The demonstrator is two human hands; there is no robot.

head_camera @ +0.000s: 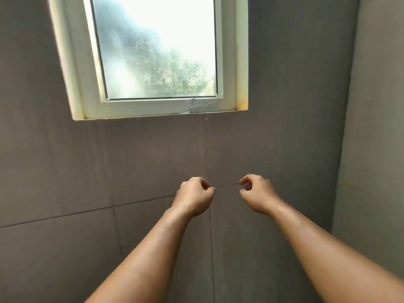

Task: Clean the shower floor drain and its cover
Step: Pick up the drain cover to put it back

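Both my arms reach forward toward a grey tiled wall [153,162]. My left hand [194,196] is curled, with thumb and forefinger pinched together. About a hand's width to its right, my right hand [255,193] is curled the same way, fingertips pointing at the left hand. I see nothing held in either hand. The thin dark line running between them matches the wall's grout joint. The shower floor, the drain and its cover are out of view.
A white-framed window [157,106] with frosted glass sits high in the wall, with a small latch [193,108] on its lower frame. A second tiled wall [371,127] meets this one in a corner at the right.
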